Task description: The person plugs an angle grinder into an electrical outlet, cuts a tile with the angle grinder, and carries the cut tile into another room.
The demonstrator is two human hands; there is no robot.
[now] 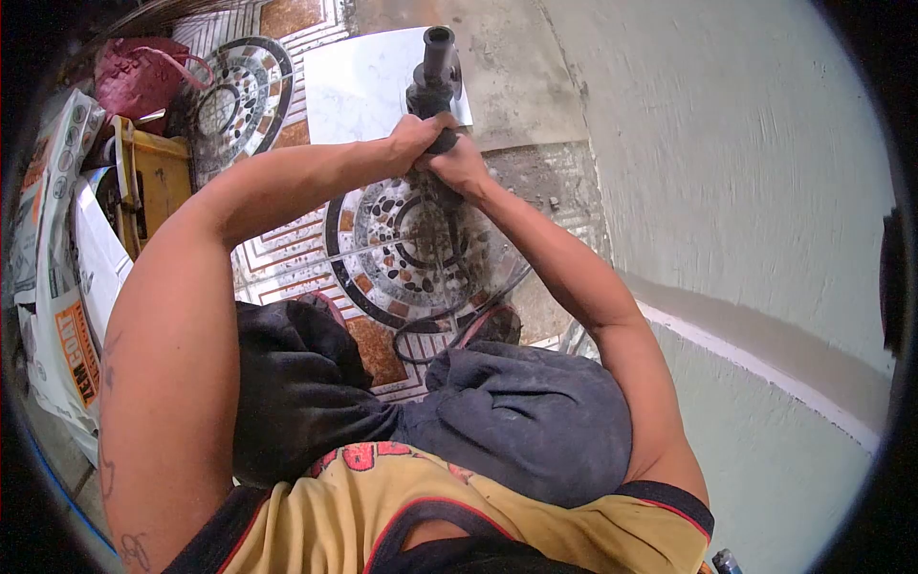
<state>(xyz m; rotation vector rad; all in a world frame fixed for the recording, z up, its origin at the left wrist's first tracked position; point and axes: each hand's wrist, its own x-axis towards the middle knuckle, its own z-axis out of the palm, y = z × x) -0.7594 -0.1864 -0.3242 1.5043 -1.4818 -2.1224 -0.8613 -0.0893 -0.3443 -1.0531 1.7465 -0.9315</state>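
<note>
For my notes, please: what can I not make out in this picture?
In the head view:
- Power tool: handle covered by left grip and right grip.
- Its contact with the white slab: hidden by its own body.
- Red bag: contents hidden by its side.
- Dark object, right: cut off by the border.

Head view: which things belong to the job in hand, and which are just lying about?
Likely in the job:
- black power tool, gripped by left hand and right hand
- white slab by its front end

Apparently lying about:
- pink bag
- yellow container
- printed sack
</note>
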